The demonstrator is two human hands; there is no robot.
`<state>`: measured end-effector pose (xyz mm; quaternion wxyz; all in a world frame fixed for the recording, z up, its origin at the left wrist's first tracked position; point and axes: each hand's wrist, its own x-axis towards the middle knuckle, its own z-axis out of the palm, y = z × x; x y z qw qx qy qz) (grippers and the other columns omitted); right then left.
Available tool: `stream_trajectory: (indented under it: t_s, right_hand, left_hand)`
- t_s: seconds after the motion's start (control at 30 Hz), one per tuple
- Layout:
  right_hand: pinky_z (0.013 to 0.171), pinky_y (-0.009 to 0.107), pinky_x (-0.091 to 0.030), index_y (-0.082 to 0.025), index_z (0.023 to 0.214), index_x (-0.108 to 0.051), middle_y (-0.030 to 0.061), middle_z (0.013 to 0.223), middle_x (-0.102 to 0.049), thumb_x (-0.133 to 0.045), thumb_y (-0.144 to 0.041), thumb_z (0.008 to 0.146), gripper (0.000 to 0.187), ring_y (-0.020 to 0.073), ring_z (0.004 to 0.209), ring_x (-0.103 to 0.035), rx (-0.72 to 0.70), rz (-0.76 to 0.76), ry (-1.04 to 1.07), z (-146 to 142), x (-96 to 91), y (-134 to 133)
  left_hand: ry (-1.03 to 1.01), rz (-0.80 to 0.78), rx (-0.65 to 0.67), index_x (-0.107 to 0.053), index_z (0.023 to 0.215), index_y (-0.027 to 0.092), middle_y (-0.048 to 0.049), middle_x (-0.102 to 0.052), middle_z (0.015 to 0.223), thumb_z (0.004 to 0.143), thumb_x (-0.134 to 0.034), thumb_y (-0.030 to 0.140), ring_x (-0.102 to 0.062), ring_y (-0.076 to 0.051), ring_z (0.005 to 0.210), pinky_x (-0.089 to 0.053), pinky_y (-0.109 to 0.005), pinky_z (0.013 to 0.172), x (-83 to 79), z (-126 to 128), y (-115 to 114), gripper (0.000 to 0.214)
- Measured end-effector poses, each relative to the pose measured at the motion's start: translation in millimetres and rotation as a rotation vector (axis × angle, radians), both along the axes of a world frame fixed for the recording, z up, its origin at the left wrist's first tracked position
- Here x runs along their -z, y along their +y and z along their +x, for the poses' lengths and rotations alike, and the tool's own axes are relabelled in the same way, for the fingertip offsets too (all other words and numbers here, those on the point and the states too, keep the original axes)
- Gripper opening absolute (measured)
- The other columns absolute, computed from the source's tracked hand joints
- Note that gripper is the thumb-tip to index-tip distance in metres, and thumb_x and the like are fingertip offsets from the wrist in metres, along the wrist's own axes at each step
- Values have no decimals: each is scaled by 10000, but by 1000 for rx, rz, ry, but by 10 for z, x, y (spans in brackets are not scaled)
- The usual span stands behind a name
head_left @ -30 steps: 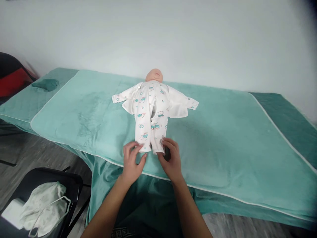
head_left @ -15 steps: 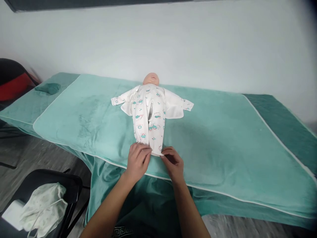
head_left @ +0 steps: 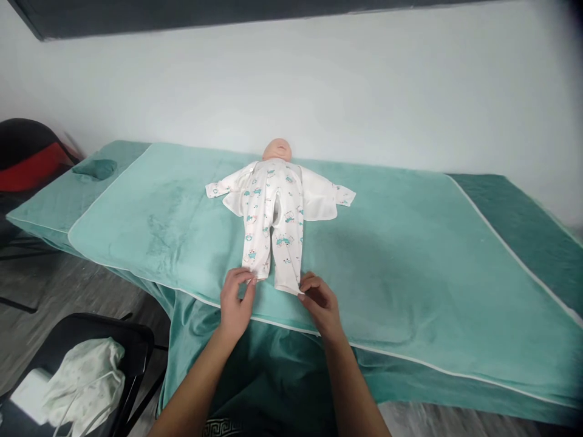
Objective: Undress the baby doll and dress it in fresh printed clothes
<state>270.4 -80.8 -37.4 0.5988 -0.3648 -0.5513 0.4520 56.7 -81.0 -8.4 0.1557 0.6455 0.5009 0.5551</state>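
A baby doll [head_left: 277, 149] lies on its back on a green padded bed, its head toward the wall. White printed baby trousers [head_left: 286, 240] cover its front and legs, over a white baby shirt [head_left: 321, 191] whose sleeves stretch out to both sides. My left hand [head_left: 237, 306] pinches the hem of the left trouser leg between thumb and fingers. At the outer corner of the right leg's hem, my right hand [head_left: 322, 306] has its thumb and fingertips closed on the cloth. A gap shows between the two legs. The doll's feet are out of sight.
The green bed cover [head_left: 410, 261] has white piping along its edges. A small dark green cushion [head_left: 95, 169] sits at the far left. Lower left, a black chair [head_left: 109, 331] holds crumpled pale cloth [head_left: 86, 382] and a white item [head_left: 31, 394]. A white wall [head_left: 346, 91] runs behind.
My left hand has moved left, from the right leg's hem to the left leg's. The trouser legs now lie apart, and the right hand keeps its corner. The view has tilted slightly up.
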Motion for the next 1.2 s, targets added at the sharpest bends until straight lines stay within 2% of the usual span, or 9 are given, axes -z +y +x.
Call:
stream_trajectory:
  t_s: [0.1, 0.2, 0.3, 0.37, 0.47, 0.6, 0.7, 0.87, 1.2]
  right_hand:
    - [760, 333, -470, -278, 932, -651, 25, 908, -583, -671, -258, 952, 35, 201, 871, -582, -117, -18, -137, 85, -135, 5]
    - [775, 366, -499, -266, 913, -664, 29, 900, -642, -610, -285, 988, 94, 211, 842, -616, -218, -7, -387, 243, -270, 202]
    - [741, 393, -517, -231, 868, -645, 50, 855, -653, -567, -287, 984, 150, 230, 794, -614, 106, 68, -685, 413, -302, 676]
    - [925, 496, -519, -193, 980, -688, 135, 1044, -685, -575, -224, 920, 132, 311, 1017, -621, 325, 141, -841, 475, -272, 1085]
    - [1092, 564, -430, -134, 1147, -690, 215, 1272, -635, -555, -142, 877, 302, 367, 1235, -519, 381, 215, -990, 453, -222, 1652]
    - [1042, 490, -451, -115, 1107, -713, 203, 1136, -664, -524, -174, 944, 256, 332, 1117, -537, 267, 340, -1231, 329, -186, 2067]
    - [999, 452, -451, -163, 1002, -728, 153, 1033, -670, -534, -200, 955, 203, 301, 1039, -548, 228, 359, -1242, 312, -156, 2133]
    - [866, 410, -448, -202, 803, -688, 125, 922, -661, -547, -184, 915, 181, 288, 973, -556, 212, 338, -1163, 381, -170, 2055]
    - [719, 347, -408, -222, 723, -550, 11, 741, -576, -568, -284, 911, 198, 183, 730, -515, 73, 288, -605, 460, -368, 1836]
  left_hand:
    - [-150, -110, 0, -681, 996, 226, -35, -698, 989, 977, -610, 226, -691, -168, 928, -569, -306, 815, 33, -146, 105, 74]
    - [-92, -164, -57, -689, 1021, 224, -41, -696, 1013, 990, -566, 252, -679, -172, 906, -574, -318, 807, 55, -376, 435, 130]
    - [254, -150, -68, -710, 1097, 206, -85, -715, 1114, 955, -547, 188, -655, -246, 1089, -556, -432, 980, 57, -537, 920, 217]
    - [482, -152, -94, -701, 1200, 185, -133, -692, 1260, 931, -584, 185, -593, -314, 1239, -497, -520, 1084, 44, -534, 1244, 293]
    - [697, -158, -99, -672, 1283, 169, -181, -599, 1456, 957, -560, 200, -436, -390, 1448, -416, -612, 1142, 15, -397, 1651, 346]
    - [755, -86, -49, -664, 1305, 149, -210, -602, 1448, 982, -507, 186, -414, -393, 1482, -259, -688, 1223, 14, -228, 2027, 361]
    - [745, -16, 46, -720, 1224, 196, -166, -696, 1295, 973, -540, 208, -541, -345, 1356, -214, -654, 1265, 51, -206, 2171, 309]
    - [663, 17, 44, -748, 1182, 216, -128, -747, 1112, 964, -552, 235, -629, -301, 1185, -337, -536, 1232, 113, -236, 2208, 294]
    - [490, -20, 173, -629, 1361, 233, -136, -685, 1313, 932, -603, 312, -588, -327, 1276, -425, -520, 1178, 176, -216, 2233, 437]
